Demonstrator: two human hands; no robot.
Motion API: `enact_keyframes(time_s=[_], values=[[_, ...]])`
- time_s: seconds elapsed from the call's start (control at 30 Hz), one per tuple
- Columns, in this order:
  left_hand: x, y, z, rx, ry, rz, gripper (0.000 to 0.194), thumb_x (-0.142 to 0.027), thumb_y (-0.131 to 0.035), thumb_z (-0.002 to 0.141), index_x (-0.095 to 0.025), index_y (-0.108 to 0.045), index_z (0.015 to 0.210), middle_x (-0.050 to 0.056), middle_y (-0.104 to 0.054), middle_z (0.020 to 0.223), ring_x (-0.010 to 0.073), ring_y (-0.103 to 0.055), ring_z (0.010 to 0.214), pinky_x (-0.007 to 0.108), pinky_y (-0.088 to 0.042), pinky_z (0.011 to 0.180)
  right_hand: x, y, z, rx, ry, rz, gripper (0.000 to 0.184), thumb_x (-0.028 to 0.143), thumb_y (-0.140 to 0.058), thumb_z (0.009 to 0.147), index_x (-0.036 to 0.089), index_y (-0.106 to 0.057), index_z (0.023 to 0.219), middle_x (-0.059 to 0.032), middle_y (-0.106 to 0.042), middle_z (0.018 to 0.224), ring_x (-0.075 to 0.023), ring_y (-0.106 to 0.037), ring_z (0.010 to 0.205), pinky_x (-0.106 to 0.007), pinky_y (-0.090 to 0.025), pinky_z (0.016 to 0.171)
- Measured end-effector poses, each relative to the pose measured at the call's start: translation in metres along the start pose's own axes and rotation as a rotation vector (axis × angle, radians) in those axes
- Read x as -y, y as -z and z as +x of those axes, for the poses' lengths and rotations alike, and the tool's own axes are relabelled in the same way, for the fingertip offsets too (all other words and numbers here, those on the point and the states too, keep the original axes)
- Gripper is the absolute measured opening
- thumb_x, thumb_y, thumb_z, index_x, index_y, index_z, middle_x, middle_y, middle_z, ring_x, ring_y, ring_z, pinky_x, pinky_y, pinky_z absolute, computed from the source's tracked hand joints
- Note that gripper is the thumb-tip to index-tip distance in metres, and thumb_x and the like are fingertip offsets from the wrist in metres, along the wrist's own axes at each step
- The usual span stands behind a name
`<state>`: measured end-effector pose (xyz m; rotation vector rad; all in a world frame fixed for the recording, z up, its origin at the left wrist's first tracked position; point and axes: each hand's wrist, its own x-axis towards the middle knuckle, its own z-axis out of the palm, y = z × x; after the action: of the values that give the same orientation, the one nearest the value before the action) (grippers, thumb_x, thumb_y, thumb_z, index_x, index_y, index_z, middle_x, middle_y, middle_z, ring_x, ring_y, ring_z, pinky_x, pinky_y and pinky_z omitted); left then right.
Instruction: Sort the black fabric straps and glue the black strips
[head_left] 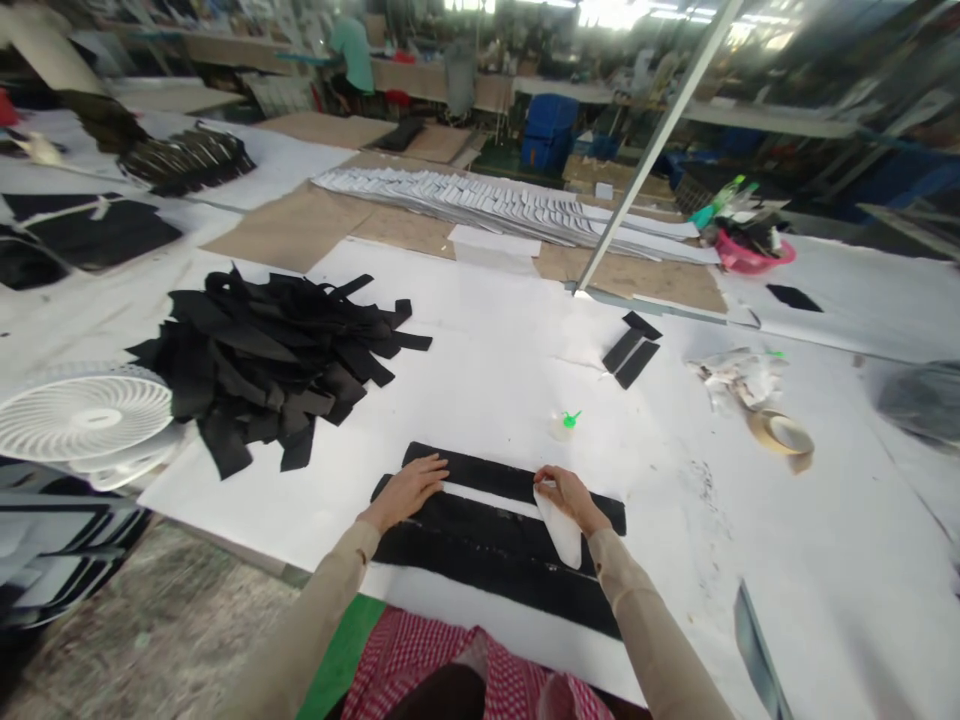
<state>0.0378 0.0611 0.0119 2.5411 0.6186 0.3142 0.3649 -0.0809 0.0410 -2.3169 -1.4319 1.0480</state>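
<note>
Long black fabric strips (495, 545) lie side by side on the white table (487, 390) just in front of me. My left hand (409, 488) rests flat with fingers stretched out on the left end of the strips. My right hand (566, 492) is closed on a white piece (562, 530), cloth or paper, that hangs down over the strips. A small bottle with a green cap (568, 424) stands just beyond my right hand.
A heap of black fabric strips (274, 360) lies at the left, a white fan (86, 420) at the table's left edge. A tape roll (784, 435), crumpled plastic (739, 375), short black pieces (631, 352), a slanted metal pole (652, 150) and a pink basket (750, 255) stand further right.
</note>
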Motion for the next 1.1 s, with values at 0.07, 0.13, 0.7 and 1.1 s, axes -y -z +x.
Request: enact_keyframes(time_s=[0.07, 0.13, 0.7, 1.1], values=[[-0.001, -0.002, -0.008, -0.021, 0.021, 0.014, 0.034, -0.035, -0.042, 0.095, -0.021, -0.059, 0.121, 0.007, -0.057, 0.132, 0.0225, -0.043, 0.130, 0.045, -0.041, 0.105, -0.003, -0.001, 0.001, -0.002, 0.013, 0.032, 0.018, 0.025, -0.057, 0.075, 0.021, -0.068, 0.089, -0.0018, -0.067, 0.095, -0.0197, -0.059, 0.090, -0.028, -0.041, 0.081], [-0.005, -0.006, -0.013, -0.045, 0.044, 0.024, 0.035, -0.036, -0.044, 0.094, -0.021, -0.058, 0.122, 0.009, -0.056, 0.133, 0.0252, -0.043, 0.130, 0.049, -0.041, 0.105, -0.004, -0.001, 0.002, 0.001, 0.019, 0.070, 0.017, 0.026, -0.059, 0.074, 0.021, -0.068, 0.087, -0.0023, -0.067, 0.094, -0.0207, -0.059, 0.089, -0.030, -0.042, 0.082], [-0.018, -0.015, -0.009, -0.052, 0.158, -0.090, 0.033, -0.035, -0.046, 0.092, -0.024, -0.054, 0.122, 0.009, -0.053, 0.131, 0.0267, -0.041, 0.126, 0.049, -0.035, 0.107, -0.043, 0.059, -0.078, 0.180, 0.029, 0.339, 0.041, 0.051, -0.056, 0.080, 0.017, -0.071, 0.099, -0.0074, -0.071, 0.094, -0.0253, -0.064, 0.089, -0.033, -0.048, 0.076], [-0.016, -0.019, -0.004, -0.219, 0.422, -0.483, 0.031, -0.043, -0.066, 0.077, -0.023, -0.069, 0.101, 0.009, -0.058, 0.125, 0.0283, -0.048, 0.123, 0.047, -0.035, 0.107, -0.024, 0.014, -0.092, 0.224, 0.134, -0.009, 0.029, 0.033, -0.053, 0.079, 0.025, -0.068, 0.102, -0.0046, -0.068, 0.102, -0.0240, -0.061, 0.090, -0.035, -0.043, 0.078]])
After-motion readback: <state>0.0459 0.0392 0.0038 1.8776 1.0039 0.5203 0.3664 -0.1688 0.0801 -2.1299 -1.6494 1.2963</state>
